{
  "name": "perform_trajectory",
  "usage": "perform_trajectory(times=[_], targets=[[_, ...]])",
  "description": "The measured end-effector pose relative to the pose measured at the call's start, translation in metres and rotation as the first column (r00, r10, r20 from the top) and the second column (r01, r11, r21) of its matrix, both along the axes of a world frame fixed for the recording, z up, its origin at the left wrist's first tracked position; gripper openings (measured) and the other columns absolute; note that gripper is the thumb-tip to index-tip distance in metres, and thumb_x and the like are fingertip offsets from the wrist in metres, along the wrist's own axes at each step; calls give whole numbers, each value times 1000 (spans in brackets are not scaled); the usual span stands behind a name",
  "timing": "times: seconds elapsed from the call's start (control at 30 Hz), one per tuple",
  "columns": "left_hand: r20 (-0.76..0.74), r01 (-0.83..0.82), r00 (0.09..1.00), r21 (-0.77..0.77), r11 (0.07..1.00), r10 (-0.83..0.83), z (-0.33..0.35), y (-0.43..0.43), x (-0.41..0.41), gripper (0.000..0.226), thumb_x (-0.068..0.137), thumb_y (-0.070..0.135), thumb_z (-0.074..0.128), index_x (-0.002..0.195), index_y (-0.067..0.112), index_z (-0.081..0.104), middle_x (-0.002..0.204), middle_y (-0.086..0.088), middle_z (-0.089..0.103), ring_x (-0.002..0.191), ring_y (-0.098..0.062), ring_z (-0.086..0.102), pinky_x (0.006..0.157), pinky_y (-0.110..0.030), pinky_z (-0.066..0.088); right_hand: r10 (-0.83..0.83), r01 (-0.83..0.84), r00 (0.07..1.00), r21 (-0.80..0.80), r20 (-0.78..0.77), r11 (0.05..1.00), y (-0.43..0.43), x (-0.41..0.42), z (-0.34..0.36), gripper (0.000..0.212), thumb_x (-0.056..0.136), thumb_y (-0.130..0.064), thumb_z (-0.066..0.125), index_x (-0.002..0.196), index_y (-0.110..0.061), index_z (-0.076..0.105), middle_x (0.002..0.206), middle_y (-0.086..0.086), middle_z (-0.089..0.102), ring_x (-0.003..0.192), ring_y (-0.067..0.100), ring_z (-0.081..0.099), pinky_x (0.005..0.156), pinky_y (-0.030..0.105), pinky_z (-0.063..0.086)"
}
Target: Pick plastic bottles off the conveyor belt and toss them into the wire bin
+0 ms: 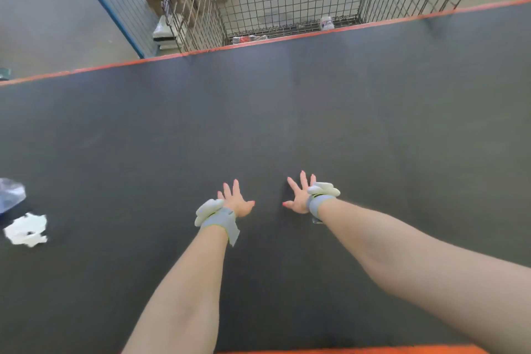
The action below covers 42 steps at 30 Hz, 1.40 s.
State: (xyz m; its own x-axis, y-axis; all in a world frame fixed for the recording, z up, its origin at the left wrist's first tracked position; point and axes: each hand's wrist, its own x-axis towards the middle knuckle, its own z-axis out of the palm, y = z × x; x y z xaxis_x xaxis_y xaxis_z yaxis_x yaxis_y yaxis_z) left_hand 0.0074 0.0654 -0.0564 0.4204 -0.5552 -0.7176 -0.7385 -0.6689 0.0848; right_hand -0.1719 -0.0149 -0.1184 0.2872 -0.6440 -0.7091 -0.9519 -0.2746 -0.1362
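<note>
Hands — left (236, 202), right (298, 196) — spread, empty; clear bottle (10, 194) cut off, blurred.

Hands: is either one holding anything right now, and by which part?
Nothing is held. The left hand and the right hand are both open with fingers spread above the bare conveyor belt.

- Even, soft light is filling the scene; no single source is showing and nothing is glaring.
- The dark belt (287, 123) is soaking up light, with only faint pale patches across it.
- A small soft shadow is sitting just beside the right hand (300, 195).
- Wide-angle distortion is bending the belt's orange edge (258, 43) and stretching the forearms toward the lower corners.
- The whole picture is looking slightly soft; the white scrap (27, 229) and clear plastic (11, 191) at the left edge are smearing with blur.
</note>
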Motion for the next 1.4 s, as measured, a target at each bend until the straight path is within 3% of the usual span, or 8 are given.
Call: perform_trajectory(times=[0.1, 0.33, 0.53, 0.67, 0.77, 0.87, 1.03, 1.4], targets=[[3, -7, 1000, -18, 1000, 7, 1, 16, 7, 82, 96, 44, 45, 153, 23, -10, 160, -5, -14, 148, -32, -9, 120, -45, 2, -57, 57, 997, 1, -48, 998, -2, -9, 6, 86, 85, -70, 40, 150, -44, -9, 160, -4, -19, 148, 31, -11, 113, 62, 16], [89, -17, 996, -103, 995, 26, 9, 35, 19, 77, 97, 41, 43, 154, 18, -4, 161, -8, -6, 148, -31, -8, 121, -44, 4, 5, 3, 994, -72, 105, 997, 15, 12, 32, 82, 92, -58, 43, 152, -38, -9, 161, -1, -18, 149, 29, -11, 119, 53, 8], [217, 50, 975, -53, 997, -38, 6, 52, 30, 77, 95, 48, 39, 153, 21, -2, 161, -6, -8, 146, -29, -18, 117, -56, 5, 60, -58, 997, -31, 48, 998, 35, 27, 26, 80, 93, -57, 42, 150, -42, -11, 159, -4, -22, 149, 30, -9, 116, 58, 16], [296, 27, 955, -82, 996, -1, 23, 58, 43, 71, 97, 44, 37, 153, 22, -1, 161, -3, -8, 147, -24, -16, 115, -59, 4, 31, -31, 999, 0, -18, 1000, 34, 34, 30, 80, 93, -59, 41, 151, -41, -10, 161, -1, -17, 148, 34, 11, 114, 50, 26], [309, -8, 950, -105, 994, 41, 24, 59, 57, 72, 98, 41, 38, 153, 20, -1, 161, -5, -6, 148, -25, -14, 115, -58, 4, 99, -102, 992, -42, -81, 994, 31, 38, 45, 80, 96, -56, 41, 154, -33, -10, 161, 6, -12, 147, 31, 13, 115, 40, 22], [298, -59, 950, -123, 991, 93, 22, 59, 71, 74, 96, 39, 40, 154, 17, -1, 160, -10, -6, 147, -29, -13, 119, -52, 4, 82, -83, 996, -42, -18, 996, 24, 52, 45, 80, 95, -53, 43, 153, -36, -9, 161, 2, -16, 143, 31, 29, 111, 42, 29], [253, -181, 941, -180, 967, 224, 23, 63, 82, 72, 95, 32, 41, 153, 17, 2, 160, -9, -7, 147, -30, -12, 119, -52, 7, 215, -204, 967, -95, 134, 974, 22, 95, 55, 84, 94, -46, 51, 152, -37, -7, 162, -2, -13, 149, 27, 4, 116, 44, 19], [299, -283, 877, -312, 907, 376, 12, 51, 107, 67, 99, 34, 37, 153, 21, 0, 160, -4, -12, 148, -26, -11, 117, -56, 4, 448, -367, 822, -275, 351, 889, 16, 179, 62, 104, 83, -24, 70, 152, -37, -7, 162, -4, -10, 149, 26, -7, 114, 62, 1]])
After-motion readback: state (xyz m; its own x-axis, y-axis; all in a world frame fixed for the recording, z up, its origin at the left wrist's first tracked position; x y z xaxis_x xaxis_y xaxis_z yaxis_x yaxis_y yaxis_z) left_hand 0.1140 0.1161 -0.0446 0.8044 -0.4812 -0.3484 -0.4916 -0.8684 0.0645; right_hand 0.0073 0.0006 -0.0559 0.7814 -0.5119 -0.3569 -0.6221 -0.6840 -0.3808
